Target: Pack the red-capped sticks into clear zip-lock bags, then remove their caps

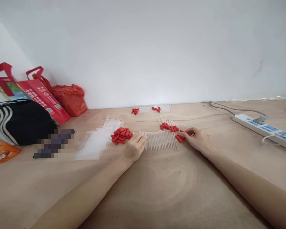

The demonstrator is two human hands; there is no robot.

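A row of clear glass dropper tubes (160,141) lies side by side on the wooden table in front of me. My left hand (134,147) is over the row's left end, fingers bent together at the tubes; what they pinch, if anything, is hidden. Just beyond it is a pile of red rubber bulbs (121,135). My right hand (197,138) pinches a red rubber bulb (182,131) at the row's right end. Loose red bulbs (180,138) lie beneath its fingertips. Behind the row, several droppers with red bulbs fitted (169,127) lie together, their tubes pointing away.
Clear zip bags (94,143) lie on the left; bags with red-bulbed droppers (154,108) are near the wall. Shopping bags (41,97), a black drawstring bag (30,119) and an orange packet (3,149) stand left. A white power strip (264,128) with a cable lies right.
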